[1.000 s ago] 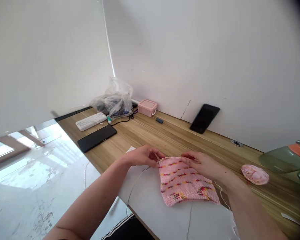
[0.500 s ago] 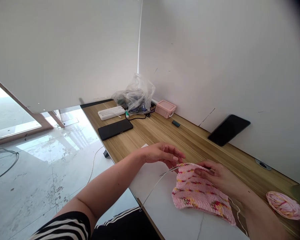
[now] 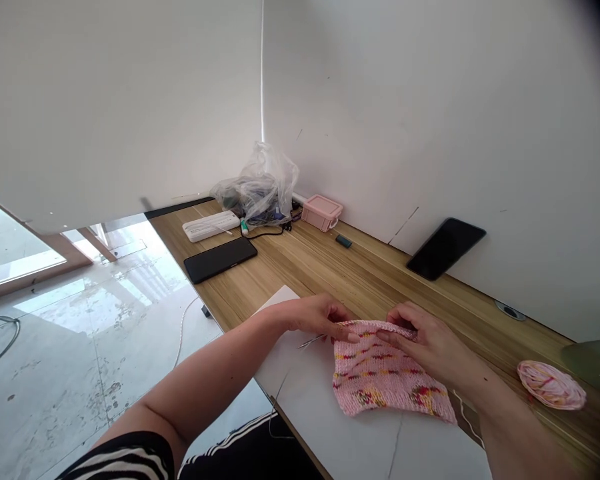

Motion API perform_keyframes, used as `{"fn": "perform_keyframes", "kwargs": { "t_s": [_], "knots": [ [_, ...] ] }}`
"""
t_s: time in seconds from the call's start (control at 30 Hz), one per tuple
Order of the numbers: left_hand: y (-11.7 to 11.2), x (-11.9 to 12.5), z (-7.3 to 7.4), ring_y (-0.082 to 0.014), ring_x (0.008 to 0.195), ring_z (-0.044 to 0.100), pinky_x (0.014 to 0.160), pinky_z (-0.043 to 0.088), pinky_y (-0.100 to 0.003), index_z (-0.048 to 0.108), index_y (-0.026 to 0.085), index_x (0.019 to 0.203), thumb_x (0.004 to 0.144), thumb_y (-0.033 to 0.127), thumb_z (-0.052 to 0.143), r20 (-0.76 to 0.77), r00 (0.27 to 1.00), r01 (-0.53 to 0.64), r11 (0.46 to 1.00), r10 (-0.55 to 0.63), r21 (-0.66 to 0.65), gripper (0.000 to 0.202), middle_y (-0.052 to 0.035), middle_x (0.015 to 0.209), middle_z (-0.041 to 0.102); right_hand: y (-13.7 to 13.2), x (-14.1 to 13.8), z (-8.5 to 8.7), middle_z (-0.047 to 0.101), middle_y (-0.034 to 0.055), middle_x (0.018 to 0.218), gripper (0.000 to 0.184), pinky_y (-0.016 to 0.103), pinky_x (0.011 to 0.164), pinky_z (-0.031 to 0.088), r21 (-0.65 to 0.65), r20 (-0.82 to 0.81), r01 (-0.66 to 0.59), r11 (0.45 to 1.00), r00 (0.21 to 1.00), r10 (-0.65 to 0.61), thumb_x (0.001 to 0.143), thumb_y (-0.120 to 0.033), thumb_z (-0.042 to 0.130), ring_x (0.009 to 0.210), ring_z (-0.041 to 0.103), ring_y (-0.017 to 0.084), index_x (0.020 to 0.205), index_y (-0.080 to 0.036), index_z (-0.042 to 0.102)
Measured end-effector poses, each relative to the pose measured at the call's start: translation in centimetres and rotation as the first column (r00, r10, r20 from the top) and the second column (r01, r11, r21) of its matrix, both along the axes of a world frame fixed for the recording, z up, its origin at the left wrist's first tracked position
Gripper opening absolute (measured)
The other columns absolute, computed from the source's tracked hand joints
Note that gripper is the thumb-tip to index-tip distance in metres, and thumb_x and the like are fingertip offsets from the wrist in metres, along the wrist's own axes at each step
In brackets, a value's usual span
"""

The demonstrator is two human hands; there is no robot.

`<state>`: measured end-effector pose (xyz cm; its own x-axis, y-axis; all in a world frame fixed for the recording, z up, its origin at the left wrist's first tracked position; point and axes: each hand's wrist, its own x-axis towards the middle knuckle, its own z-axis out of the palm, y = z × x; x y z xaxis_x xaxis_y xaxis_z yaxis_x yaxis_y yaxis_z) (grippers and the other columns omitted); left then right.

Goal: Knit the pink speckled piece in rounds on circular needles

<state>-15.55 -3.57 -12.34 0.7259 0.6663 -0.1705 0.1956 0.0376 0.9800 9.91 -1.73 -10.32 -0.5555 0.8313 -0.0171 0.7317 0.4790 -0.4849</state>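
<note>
Two bare hands at the tabletop's near edge: left hand (image 3: 316, 316) and right hand (image 3: 427, 341) each pinch the top edge of a pink knit (image 3: 380, 373); yarn ball (image 3: 551, 385) lies right.

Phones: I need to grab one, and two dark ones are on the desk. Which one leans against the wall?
The right-hand phone, propped against the wall; the other phone lies flat near the desk's left edge.

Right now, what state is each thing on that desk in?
Knitted piece: lying flat, top edge pinched by both hands.
Left hand: gripping the edge by the needle.
Right hand: gripping the edge.
Yarn ball: wound, lying loose.
Pink box: lid shut.
Flat phone: screen dark.
Leaning phone: screen dark.
</note>
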Motion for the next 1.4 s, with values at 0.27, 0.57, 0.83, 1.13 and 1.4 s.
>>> {"fn": "perform_keyframes", "kwargs": {
  "t_s": [0.27, 0.57, 0.83, 1.13, 1.4],
  "knots": [
    [0.4, 0.1, -0.8, -0.0115, 0.074, 0.058, 0.070, 0.044, -0.024, 0.069, 0.013, 0.088, 0.069, 0.048, 0.077, 0.176, 0.942, -0.246, 0.944, 0.287, -0.221, 0.040, -0.0020, 0.082, 0.066, 0.8, 1.7, 0.8, 0.070, 0.0051, 0.096, 0.032, 0.032, 0.070, 0.045, -0.152, 0.049, 0.077, 0.985, 0.996, -0.071, 0.080, -0.045, 0.060, 0.085, 0.063, 0.022, 0.104, -0.023, 0.062],
    [1.1, -0.1, -1.1, -0.0097, 0.072, 0.057, 0.066, 0.046, -0.020, 0.067, 0.014, 0.090, 0.077, 0.043, 0.073, 0.155, 0.857, -0.432, 0.849, 0.492, -0.305, 0.033, -0.0022, 0.082, 0.062, 1.8, 4.4, 2.0, 0.064, 0.0025, 0.077, 0.032, 0.028, 0.057, 0.038, -0.193, 0.054, 0.205, 0.960, 0.979, -0.198, 0.082, -0.051, 0.056, 0.068, 0.054, 0.017, 0.088, -0.021, 0.062],
    [1.1, -0.1, -0.4, -0.0084, 0.063, 0.058, 0.057, 0.046, -0.017, 0.068, 0.014, 0.092, 0.074, 0.030, 0.076, 0.233, 0.808, -0.415, 0.803, 0.541, -0.428, 0.026, -0.0016, 0.078, 0.063, 0.3, 3.8, 4.2, 0.061, 0.0017, 0.075, 0.040, 0.026, 0.052, 0.039, -0.276, -0.061, 0.246, 0.929, 0.960, -0.273, 0.084, -0.060, 0.051, 0.062, 0.051, 0.014, 0.086, -0.020, 0.055],
    [0.6, -2.4, 0.5, -0.0092, 0.058, 0.055, 0.054, 0.043, -0.019, 0.068, 0.011, 0.085, 0.069, 0.035, 0.078, 0.314, 0.890, -0.204, 0.904, 0.331, -0.376, 0.031, -0.0027, 0.070, 0.063, -3.8, 3.4, 8.0, 0.049, -0.0026, 0.066, 0.030, 0.023, 0.050, 0.032, -0.407, -0.050, -0.080, 0.910, 0.997, 0.065, 0.090, -0.050, 0.050, 0.057, 0.042, 0.011, 0.080, -0.021, 0.050],
    [1.5, -1.8, -0.6, -0.0131, 0.067, 0.055, 0.051, 0.043, -0.022, 0.067, 0.014, 0.102, 0.074, 0.055, 0.069, -0.173, 0.974, -0.154, 0.987, 0.145, -0.040, 0.050, -0.0041, 0.084, 0.065, 0.6, 2.4, 1.2, 0.056, 0.0017, 0.073, 0.018, 0.028, 0.054, 0.031, -0.456, 0.402, -0.010, 0.890, 0.890, 0.216, 0.080, -0.037, 0.054, 0.064, 0.046, 0.016, 0.075, -0.020, 0.049]
  ]
}}
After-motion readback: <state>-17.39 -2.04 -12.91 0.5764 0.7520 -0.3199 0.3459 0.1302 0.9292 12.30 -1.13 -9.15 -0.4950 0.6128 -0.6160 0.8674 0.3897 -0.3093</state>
